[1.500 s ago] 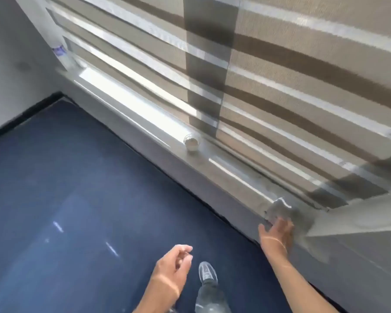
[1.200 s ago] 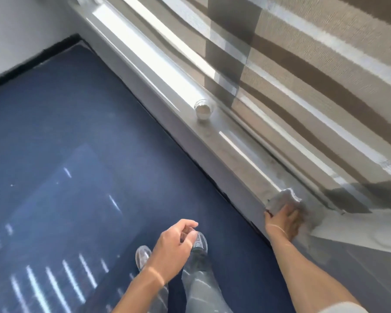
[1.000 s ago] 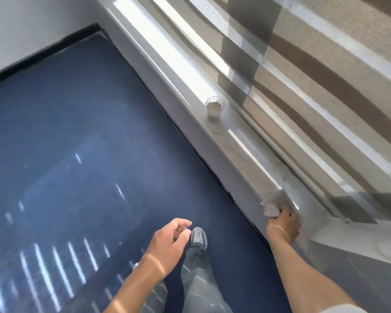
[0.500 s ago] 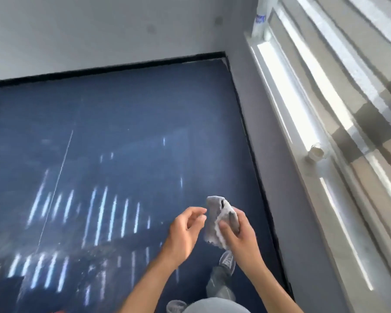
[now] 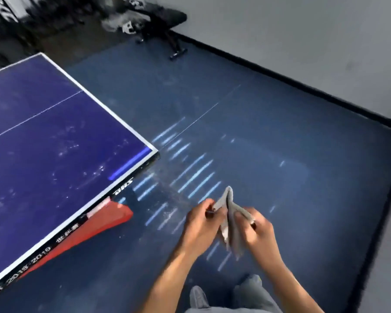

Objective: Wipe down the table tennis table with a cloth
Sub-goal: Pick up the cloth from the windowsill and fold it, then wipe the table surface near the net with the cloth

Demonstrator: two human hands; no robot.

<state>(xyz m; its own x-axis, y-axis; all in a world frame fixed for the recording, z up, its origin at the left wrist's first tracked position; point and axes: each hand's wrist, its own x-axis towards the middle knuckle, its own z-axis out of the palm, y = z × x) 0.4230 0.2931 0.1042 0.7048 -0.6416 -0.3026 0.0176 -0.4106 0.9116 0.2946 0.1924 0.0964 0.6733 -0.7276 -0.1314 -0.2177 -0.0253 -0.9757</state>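
While both hands are raised in front of the body, the grey cloth (image 5: 229, 219) sits between them, held in the air above the floor (image 5: 291, 159) and well apart from the desk (image 5: 43, 154). Left hand (image 5: 200, 229): fingers curled, pinching the cloth's upper left edge. Right hand (image 5: 257, 233): fingers curled round the cloth's right side; motion blur hides the exact finger placement. Cloth is bunched, with one corner pointing up and the rest hanging down between the wrists. The desk, a blue table tennis top with white edge lines and a thin white centre line (image 5: 32, 116), fills the left of the view; its near corner (image 5: 154, 152) lies left of and beyond the hands. Pale smudges and specks are scattered over the blue surface near that corner. White lettering runs along the dark side edge, including "2019". A red support (image 5: 106, 220) sticks out from under the desk's near edge, between the desk and the left forearm. Dark blue floor with a patch of bright light stripes (image 5: 190, 175) lies between the hands and the desk corner. A black skirting strip (image 5: 280, 74) borders the floor below a grey wall (image 5: 303, 30). Black framed equipment (image 5: 165, 21) stands in the far corner, too blurred to identify. One shoe (image 5: 198, 298) and a grey trouser leg (image 5: 253, 292) show at the bottom edge.
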